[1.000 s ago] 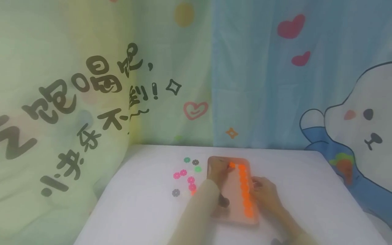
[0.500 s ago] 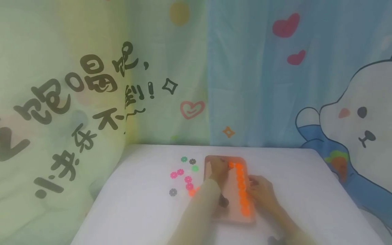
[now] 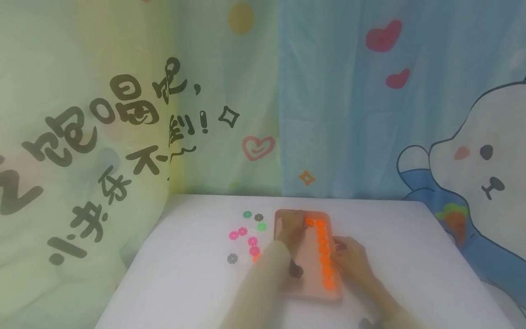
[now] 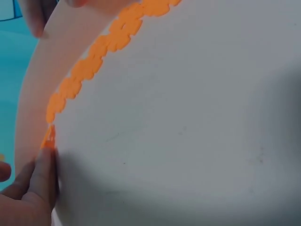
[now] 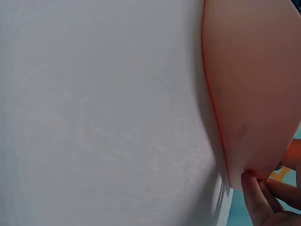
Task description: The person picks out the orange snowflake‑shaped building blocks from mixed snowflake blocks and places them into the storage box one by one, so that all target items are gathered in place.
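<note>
A shallow orange-pink tray (image 3: 310, 278) lies on the table. Along its right inner side runs a row of orange flower-shaped discs (image 3: 323, 249), also seen in the left wrist view as a row of discs (image 4: 87, 68). My left hand (image 3: 291, 227) is at the tray's far end, its fingertips pinching one orange flower-shaped disc (image 4: 48, 137) beside the end of the row. That disc stands tilted, partly hidden by the fingers. My right hand (image 3: 351, 257) grips the tray's right wall (image 5: 254, 89), thumb outside and other fingers over the rim.
Left of the tray, loose flower-shaped discs lie on the white table (image 3: 176, 283): pink discs (image 3: 252, 241), a grey disc (image 3: 232, 258), a dark disc (image 3: 259, 217), and green discs (image 3: 261, 226). An orange disc (image 3: 256, 258) is partly behind the left sleeve. Printed curtains hang behind.
The head view has shifted slightly. The pinched orange disc sits a little closer to the row's far end than one second ago. My right hand stays on the tray wall.
</note>
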Tool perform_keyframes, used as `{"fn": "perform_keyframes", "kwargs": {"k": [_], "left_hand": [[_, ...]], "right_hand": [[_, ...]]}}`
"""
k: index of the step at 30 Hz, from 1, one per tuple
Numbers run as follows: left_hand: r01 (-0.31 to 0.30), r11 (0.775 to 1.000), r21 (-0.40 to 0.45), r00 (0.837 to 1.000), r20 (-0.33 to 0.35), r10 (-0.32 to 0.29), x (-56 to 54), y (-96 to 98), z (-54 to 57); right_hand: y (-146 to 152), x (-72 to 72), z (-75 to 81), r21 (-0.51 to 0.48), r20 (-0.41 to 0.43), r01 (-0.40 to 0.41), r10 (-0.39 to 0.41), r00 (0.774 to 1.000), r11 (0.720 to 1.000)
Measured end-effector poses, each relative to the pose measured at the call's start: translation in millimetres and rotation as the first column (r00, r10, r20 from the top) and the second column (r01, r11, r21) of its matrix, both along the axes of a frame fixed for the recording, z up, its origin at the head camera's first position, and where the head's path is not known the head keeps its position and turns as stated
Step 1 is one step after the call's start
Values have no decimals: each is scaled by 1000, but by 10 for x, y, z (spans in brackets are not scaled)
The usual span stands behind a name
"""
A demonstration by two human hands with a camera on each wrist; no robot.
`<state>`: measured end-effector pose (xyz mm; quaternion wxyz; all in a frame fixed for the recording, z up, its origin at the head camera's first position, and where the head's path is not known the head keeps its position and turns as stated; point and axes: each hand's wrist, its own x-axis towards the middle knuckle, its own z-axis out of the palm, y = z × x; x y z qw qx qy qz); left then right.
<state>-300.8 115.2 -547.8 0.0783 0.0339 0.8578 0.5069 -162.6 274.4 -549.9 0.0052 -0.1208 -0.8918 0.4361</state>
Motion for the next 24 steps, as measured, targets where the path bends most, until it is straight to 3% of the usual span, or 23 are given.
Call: {"fn": "perform_keyframes", "kwargs": {"k": [5, 10, 13, 15, 18, 24], "left_hand": [[-60, 997, 55, 994, 92, 55, 17, -15, 68], [-77, 997, 19, 996, 38, 77, -6, 9, 21], [-106, 992, 60, 994, 41, 104, -1, 13, -11], [-102, 992, 68, 994, 41, 100, 6, 10, -30], [-99, 991, 89, 991, 95, 90, 39, -15, -47], [-76, 996, 56, 996, 53, 73, 48, -59, -71]], "right_hand": [[13, 8, -33, -19, -39, -18, 18, 999, 1000], [7, 15, 0, -7, -57, -31, 31, 998, 999], [-12, 25, 31, 2, -57, -24, 24, 998, 1000], [-24, 37, 50, 9, -64, -25, 26, 998, 1000], [-42, 57, 78, 17, -70, -27, 28, 997, 999], [-57, 70, 87, 17, -86, -36, 37, 996, 999]]}}
